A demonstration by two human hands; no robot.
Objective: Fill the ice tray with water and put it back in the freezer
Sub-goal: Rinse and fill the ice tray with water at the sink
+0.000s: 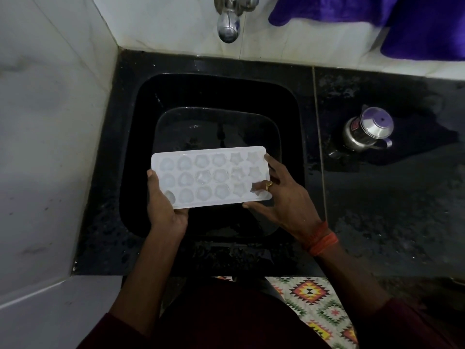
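– Holding the ice tray (211,176) where?

– Level above the sink (176,91), over its near half, with its long side running across the sink.

– And the hands?

– Both grasp it. The left hand (163,205) clasps the end on the sink's left side, thumb on the rim, fingers underneath. The right hand (281,200), wearing a ring (268,184), pinches the other end, thumb at the near edge, fingers spread on top.

– Water in the cups?

– Cannot tell. They look pale, and one middle cup glints.

– Around the sink?

– A tap (228,23) juts from the wall behind it. The black worktop (390,197) to its right looks wet and carries a lidded steel jug (367,129). A purple cloth (402,18) hangs behind and right of the sink.
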